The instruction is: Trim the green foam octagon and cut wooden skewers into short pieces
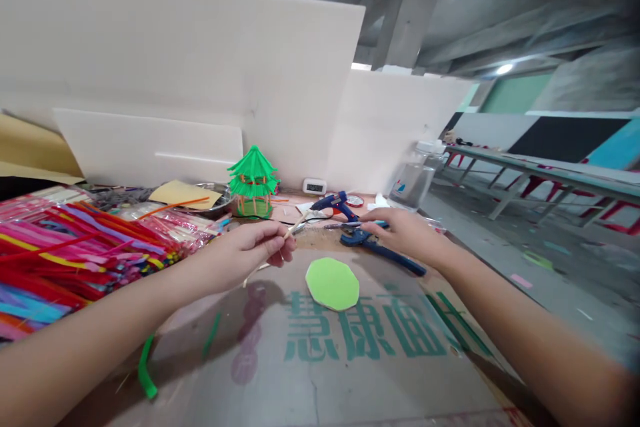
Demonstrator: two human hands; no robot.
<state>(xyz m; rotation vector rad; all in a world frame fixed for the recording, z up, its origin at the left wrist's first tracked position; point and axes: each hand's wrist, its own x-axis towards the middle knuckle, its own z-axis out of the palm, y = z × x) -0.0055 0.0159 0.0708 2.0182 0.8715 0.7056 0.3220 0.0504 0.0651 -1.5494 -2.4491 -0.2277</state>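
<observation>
My left hand (265, 243) is closed, pinching thin wooden sticks (291, 232) whose ends show on both sides of the fingers. My right hand (395, 230) reaches to the tools at the right, its fingers on what look like blue-handled scissors (345, 225); the fingers partly hide them. Just beneath lies a cutter with long dark-blue handles (387, 255). Behind it stands a blue glue gun (333, 203). Between my hands, a light green octagonal piece (333, 284) lies flat on the printed table cover.
Bundles of coloured pipe cleaners (75, 247) crowd the left side. At the back stand a green pagoda model (253, 181), a small digital clock (315, 186) and a clear plastic jug (413, 177). A green strip (147, 370) lies near the front left. White boards (175, 67) rise behind.
</observation>
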